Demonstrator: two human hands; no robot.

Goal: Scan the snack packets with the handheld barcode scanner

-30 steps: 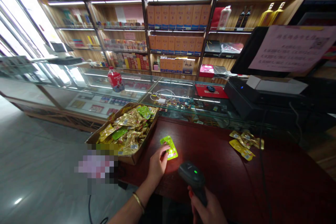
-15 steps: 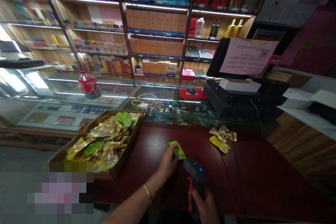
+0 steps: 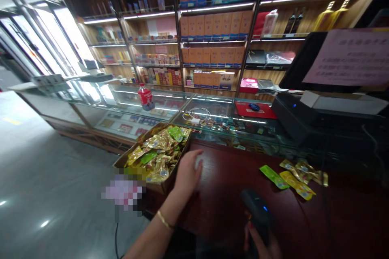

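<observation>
My left hand (image 3: 189, 173) hovers at the right side of a cardboard box (image 3: 165, 187), its fingers apart and nothing in them. Inside the box lie many gold snack packets (image 3: 159, 139) with a few green ones among them. My right hand (image 3: 260, 243) is wrapped round the handle of a black barcode scanner (image 3: 257, 208), which shows a blue light on top. On the dark red tabletop (image 3: 221, 194), to the right beyond the scanner, a green packet (image 3: 274, 177) lies beside a yellow packet (image 3: 298, 186) and several gold packets (image 3: 304, 170).
Behind the table runs a glass display counter (image 3: 212, 129) with a white cable (image 3: 196, 120), a red-labelled bottle (image 3: 146, 98) and a mouse (image 3: 254, 107) on a red mat. A monitor bearing a paper notice (image 3: 349, 58) stands at right. Shelves of boxes line the wall.
The green packet has left my left hand and now lies beside the yellow and gold packets. My left hand has moved over to the box. The camera view has turned left.
</observation>
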